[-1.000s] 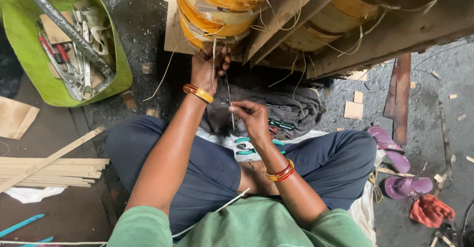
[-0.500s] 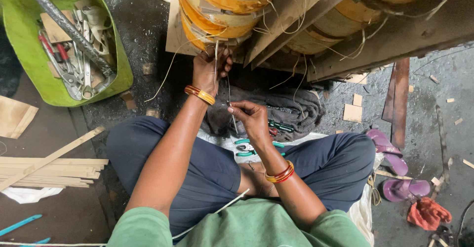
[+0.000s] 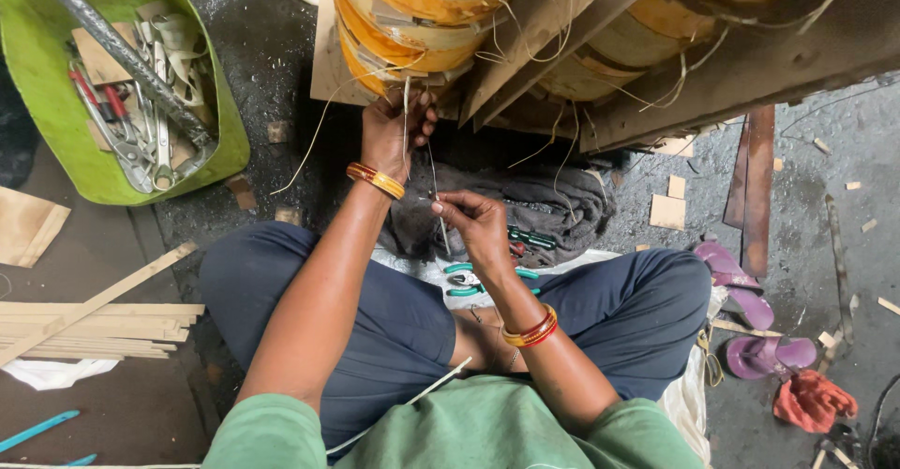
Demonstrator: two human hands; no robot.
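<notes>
Hands — left hand (image 3: pixel 394 132) grips pale cord (image 3: pixel 406 104) at the yellow-taped coil (image 3: pixel 412 19), right hand (image 3: pixel 473 221) seemingly pinches it.

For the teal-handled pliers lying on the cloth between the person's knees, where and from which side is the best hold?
Probably the teal-handled pliers are best taken by their two handles, pinched together, coming from above. The handles lie flat and roughly side by side on the pale cloth, with their upper faces exposed. The right hand hovers just over them, so the fingers would need to come down beside it; the jaw end is hidden.
</notes>
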